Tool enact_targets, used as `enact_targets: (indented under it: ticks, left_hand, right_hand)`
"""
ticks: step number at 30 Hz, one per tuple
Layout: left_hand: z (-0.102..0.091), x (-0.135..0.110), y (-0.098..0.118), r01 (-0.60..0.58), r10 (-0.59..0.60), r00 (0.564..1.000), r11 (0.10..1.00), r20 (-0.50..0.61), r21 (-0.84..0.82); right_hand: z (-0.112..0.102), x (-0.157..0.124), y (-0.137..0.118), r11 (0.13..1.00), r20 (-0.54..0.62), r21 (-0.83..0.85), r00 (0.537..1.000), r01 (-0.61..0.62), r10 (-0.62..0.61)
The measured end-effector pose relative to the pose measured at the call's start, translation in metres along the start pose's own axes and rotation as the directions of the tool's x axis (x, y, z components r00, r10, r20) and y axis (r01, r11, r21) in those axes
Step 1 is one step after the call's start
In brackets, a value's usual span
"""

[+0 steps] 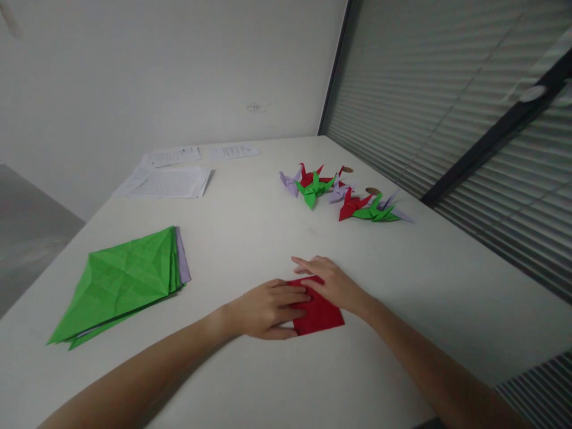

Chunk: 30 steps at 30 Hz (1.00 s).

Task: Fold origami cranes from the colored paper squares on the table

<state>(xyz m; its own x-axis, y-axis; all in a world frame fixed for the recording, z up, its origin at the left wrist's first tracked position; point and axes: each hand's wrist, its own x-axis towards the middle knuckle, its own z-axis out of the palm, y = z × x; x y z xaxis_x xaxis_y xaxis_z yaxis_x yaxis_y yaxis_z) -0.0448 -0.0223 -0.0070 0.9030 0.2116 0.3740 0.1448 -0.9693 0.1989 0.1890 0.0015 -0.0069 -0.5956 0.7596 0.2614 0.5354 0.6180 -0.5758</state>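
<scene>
From my remote station, the head view shows both hands at a piece of red origami paper lying on the white table, roughly midway between the table's left and right edges and toward its near side.

Left hand: palm down, unclenched, fingers extended and slightly parted. The fingers lie across the left portion of the red origami paper; the thumb reaches its near left corner. I read this hand as resting on the sheet rather than grasping it.

Right hand: partly open, fingers extended toward the left at the paper's far edge, with one digit over the sheet. I cannot tell whether it pinches that edge.

Surroundings: a stack of creased green paper lies near the table's left edge, with a lilac sheet protruding from its right side. Printed sheets lie toward the far left corner. A group of red, green and lilac origami cranes stands toward the right edge, beyond the hands. Two brown discs lie beside the cranes, nearer that edge.
</scene>
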Motion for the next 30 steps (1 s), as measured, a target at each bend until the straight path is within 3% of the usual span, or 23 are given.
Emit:
enact_targets:
  ticks: [2, 4, 6, 8, 14, 30]
  left_hand:
    - [0.002, -0.001, 0.0, 0.093, -0.097, 0.993, 0.993, 0.061, 0.065]
    - [0.001, -0.002, 0.0, 0.27, -0.281, 0.958, 0.952, 0.064, 0.142]
    - [0.0, -0.003, 0.0, 0.411, -0.426, 0.904, 0.891, 0.044, 0.192]
    - [-0.001, -0.003, -0.001, 0.469, -0.484, 0.875, 0.859, 0.025, 0.205]
    - [0.003, -0.004, -0.003, 0.511, -0.514, 0.857, 0.841, -0.032, 0.177]
    - [0.009, -0.011, -0.017, 0.419, -0.384, 0.904, 0.883, -0.187, 0.213]
  right_hand:
    - [-0.003, 0.002, 0.002, 0.995, -0.106, -0.098, 0.994, 0.021, -0.032]
    - [-0.007, 0.003, 0.005, 0.992, -0.118, -0.111, 0.991, 0.055, -0.068]
    - [-0.011, 0.003, 0.008, 0.99, -0.028, -0.097, 0.994, 0.101, -0.104]
    - [-0.012, 0.001, 0.008, 0.987, 0.088, -0.108, 0.99, 0.12, -0.111]
    - [-0.01, -0.002, 0.007, 0.988, 0.195, -0.123, 0.978, 0.093, -0.068]
    - [-0.002, 0.0, 0.012, 0.986, 0.14, -0.089, 0.982, 0.141, -0.128]
